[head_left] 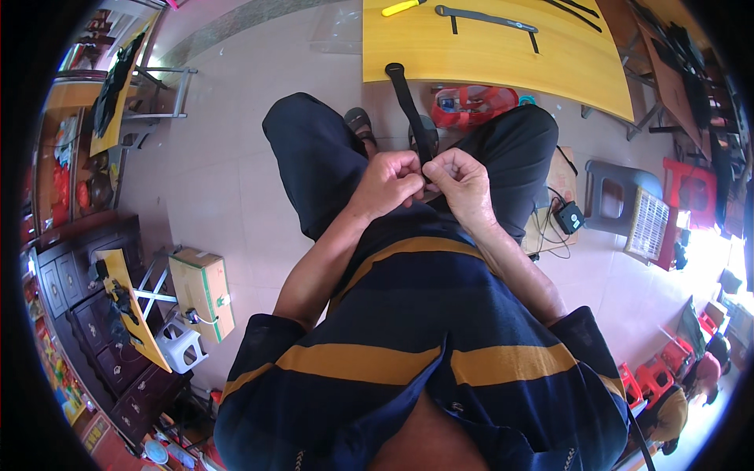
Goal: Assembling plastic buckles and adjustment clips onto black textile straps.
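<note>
While both hands meet at frame centre, the left hand (389,182) and right hand (463,184) pinch a black strap (408,106) whose far end lies on the yellow bench (503,59) at upper centre.

Bright daylight enters from the right, blowing out the floor (707,251) there to white glare. Soft shadows under the yellow counter (487,55). Centre sharp; fisheye bends straight edges toward a black circular rim, where detail smears.
</note>
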The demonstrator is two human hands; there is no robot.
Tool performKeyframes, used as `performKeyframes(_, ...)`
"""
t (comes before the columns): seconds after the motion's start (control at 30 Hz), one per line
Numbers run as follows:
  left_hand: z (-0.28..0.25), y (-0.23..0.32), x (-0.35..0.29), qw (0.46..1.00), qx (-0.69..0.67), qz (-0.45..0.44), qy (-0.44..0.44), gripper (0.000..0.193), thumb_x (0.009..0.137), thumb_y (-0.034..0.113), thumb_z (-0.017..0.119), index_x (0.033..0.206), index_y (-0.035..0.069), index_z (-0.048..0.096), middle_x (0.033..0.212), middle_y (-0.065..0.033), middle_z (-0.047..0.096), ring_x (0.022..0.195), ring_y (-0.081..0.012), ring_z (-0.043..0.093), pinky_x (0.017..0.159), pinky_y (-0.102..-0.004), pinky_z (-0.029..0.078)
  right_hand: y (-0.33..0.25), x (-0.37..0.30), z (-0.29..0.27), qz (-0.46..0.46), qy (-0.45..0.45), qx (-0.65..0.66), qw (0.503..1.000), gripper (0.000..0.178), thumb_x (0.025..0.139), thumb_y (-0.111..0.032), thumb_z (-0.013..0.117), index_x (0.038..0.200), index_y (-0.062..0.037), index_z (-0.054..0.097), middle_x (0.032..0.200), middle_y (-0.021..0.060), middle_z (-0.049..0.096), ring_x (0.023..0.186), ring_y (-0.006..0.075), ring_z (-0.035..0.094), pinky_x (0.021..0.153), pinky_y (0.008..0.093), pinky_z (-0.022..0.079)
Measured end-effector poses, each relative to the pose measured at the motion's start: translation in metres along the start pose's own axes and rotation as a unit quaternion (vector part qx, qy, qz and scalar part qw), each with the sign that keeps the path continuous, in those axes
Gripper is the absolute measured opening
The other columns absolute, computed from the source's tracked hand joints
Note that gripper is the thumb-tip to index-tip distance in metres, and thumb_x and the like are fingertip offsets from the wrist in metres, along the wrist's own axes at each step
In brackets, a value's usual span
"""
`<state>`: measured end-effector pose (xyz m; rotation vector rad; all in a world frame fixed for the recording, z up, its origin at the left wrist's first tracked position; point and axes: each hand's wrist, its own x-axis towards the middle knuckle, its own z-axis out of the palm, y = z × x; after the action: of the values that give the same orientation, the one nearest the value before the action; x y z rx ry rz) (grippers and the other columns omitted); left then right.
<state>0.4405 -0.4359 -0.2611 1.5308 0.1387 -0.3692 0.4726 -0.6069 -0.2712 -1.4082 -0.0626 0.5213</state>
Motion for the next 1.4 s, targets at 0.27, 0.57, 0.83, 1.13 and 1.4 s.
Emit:
performKeyframes(0.27,0.002,-0.005,0.000,0.999,0.011,0.040,0.009,0.010,0.084,0.000,0.057,0.076,0.004,0.054,0.063,-0.0020,0.062,0.052,-0.0046,0.055,0.048,-0.0205,0.043,0.007,0.004,-0.003,0.009,-0.001,0.014,1.000,0.012,0.095,-0.011,0.070,0.088,-0.0026,0.065,0.070,-0.0028,0.064,0.063,0.0019,0.058,0.060,0.0184,0.050)
performKeyframes(0.57,-0.005,-0.009,0.006,0.996,0.055,0.074,-0.006,0.012,0.078,-0.001,0.063,0.070,0.001,0.054,0.059,0.0008,0.055,0.056,-0.0018,0.047,0.050,-0.0240,0.038,0.011,0.004,-0.007,0.049,0.001,0.050,0.998,0.012,0.095,-0.012,0.070,0.088,-0.0044,0.065,0.072,-0.0031,0.064,0.063,0.0014,0.056,0.060,0.0187,0.050)
performKeyframes(0.83,0.001,-0.017,0.010,0.994,0.058,0.092,0.032,0.015,0.081,-0.002,0.059,0.070,0.006,0.052,0.060,0.0033,0.055,0.051,-0.0016,0.051,0.046,-0.0195,0.036,0.006,0.007,-0.005,0.041,0.000,0.045,0.998,0.013,0.096,-0.013,0.069,0.088,-0.0045,0.066,0.072,-0.0032,0.064,0.063,0.0020,0.058,0.059,0.0183,0.050)
performKeyframes(1.13,0.003,-0.009,0.016,0.992,-0.042,0.082,0.081,0.017,0.078,-0.005,0.057,0.068,0.006,0.050,0.059,0.0067,0.046,0.051,0.0003,0.040,0.044,-0.0201,0.028,-0.013,-0.003,-0.005,-0.137,-0.012,-0.179,0.974,0.021,0.087,-0.002,0.073,0.106,0.0046,0.069,0.077,0.0075,0.073,0.071,0.0068,0.067,0.064,0.0242,0.055)
performKeyframes(1.4,0.006,0.009,0.011,0.990,0.005,0.097,0.098,0.018,0.077,-0.005,0.058,0.067,0.006,0.047,0.062,0.0079,0.043,0.058,0.0004,0.037,0.050,-0.0212,0.026,-0.014,0.003,-0.005,-0.126,-0.005,-0.149,0.981,0.016,0.087,-0.003,0.071,0.102,0.0041,0.070,0.078,0.0069,0.073,0.069,0.0059,0.066,0.062,0.0234,0.055)
